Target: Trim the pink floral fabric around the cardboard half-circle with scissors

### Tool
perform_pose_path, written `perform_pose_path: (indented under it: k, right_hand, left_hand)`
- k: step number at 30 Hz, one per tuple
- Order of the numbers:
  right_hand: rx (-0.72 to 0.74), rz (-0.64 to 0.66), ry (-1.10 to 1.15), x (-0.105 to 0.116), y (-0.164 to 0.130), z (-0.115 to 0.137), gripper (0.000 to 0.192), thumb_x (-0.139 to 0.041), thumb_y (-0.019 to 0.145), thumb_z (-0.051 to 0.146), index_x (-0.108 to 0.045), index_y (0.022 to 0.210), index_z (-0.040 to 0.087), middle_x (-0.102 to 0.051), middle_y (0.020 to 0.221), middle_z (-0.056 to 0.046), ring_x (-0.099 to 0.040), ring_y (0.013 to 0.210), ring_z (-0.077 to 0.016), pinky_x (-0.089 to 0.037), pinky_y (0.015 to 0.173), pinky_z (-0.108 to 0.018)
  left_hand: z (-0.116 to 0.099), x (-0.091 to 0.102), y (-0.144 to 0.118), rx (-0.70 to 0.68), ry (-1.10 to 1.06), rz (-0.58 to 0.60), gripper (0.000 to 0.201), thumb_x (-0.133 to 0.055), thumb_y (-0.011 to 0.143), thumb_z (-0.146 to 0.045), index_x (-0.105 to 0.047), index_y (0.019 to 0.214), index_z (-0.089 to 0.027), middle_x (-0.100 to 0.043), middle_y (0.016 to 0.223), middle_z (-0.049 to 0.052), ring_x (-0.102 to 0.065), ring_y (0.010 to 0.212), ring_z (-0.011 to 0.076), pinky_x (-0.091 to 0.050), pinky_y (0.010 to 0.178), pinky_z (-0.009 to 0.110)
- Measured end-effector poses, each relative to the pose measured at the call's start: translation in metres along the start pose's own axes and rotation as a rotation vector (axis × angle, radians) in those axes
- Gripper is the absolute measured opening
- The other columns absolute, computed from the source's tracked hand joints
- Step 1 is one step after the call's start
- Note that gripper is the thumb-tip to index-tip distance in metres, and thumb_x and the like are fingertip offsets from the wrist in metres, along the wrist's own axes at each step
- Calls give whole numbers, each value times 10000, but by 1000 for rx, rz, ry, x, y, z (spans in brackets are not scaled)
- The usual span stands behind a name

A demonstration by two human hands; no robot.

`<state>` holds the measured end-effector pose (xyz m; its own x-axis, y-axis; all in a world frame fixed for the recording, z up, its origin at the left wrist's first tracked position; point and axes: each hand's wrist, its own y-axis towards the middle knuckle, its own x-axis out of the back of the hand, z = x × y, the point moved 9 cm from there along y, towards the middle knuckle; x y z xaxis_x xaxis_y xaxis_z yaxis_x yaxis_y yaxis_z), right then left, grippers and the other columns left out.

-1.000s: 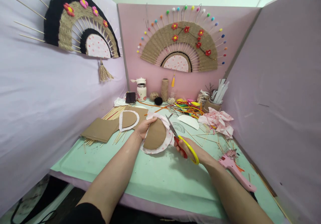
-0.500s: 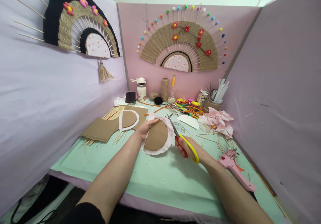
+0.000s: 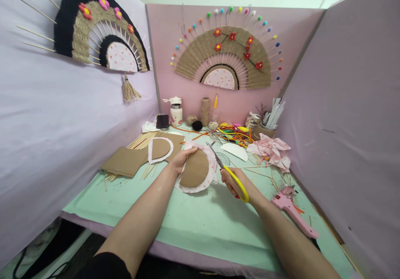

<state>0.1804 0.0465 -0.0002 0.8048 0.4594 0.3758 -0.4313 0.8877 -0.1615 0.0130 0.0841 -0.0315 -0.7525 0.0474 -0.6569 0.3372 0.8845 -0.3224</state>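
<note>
My left hand (image 3: pixel 181 160) pinches a brown cardboard half-circle (image 3: pixel 195 168) together with the pink-dotted white fabric (image 3: pixel 184 186) behind it, the thumb on the cardboard. The fabric sticks out around the cardboard as an uneven border. In my right hand (image 3: pixel 233 180) are scissors (image 3: pixel 220 159) with yellow and red handles. Their blades point up and to the left, beside the fabric's upper right edge; whether they touch it I cannot tell. To the left lies another cardboard half-circle (image 3: pixel 161 149) with a white border.
Folded cardboard (image 3: pixel 120 162) lies over thin sticks at left. A white half-circle (image 3: pixel 235 151), a protractor (image 3: pixel 222 158) and crumpled dotted fabric (image 3: pixel 271 150) lie beyond my right hand. A pink glue gun (image 3: pixel 295 212) rests at right. Twine (image 3: pixel 205 110) and a bottle (image 3: pixel 176 113) stand behind.
The scissors have turned in my right hand, and the red handle is now mostly hidden. The handles sit closer together. My left hand and the cardboard have hardly moved.
</note>
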Motion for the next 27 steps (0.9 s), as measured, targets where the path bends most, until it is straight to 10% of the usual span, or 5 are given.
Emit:
perform_pose_path:
  k: [27]
  right_hand:
    - [333,151,-125,-14,-7,25,640,-207,783,804,-428,727,206,-416,560,23,-359,481,-110,-323,444,-246]
  left_hand:
    - [-9,0,0,-151,110,23,208,-714,711,-226,-671,860,-88,-723,762,104,-689,678,208,-526,687,305]
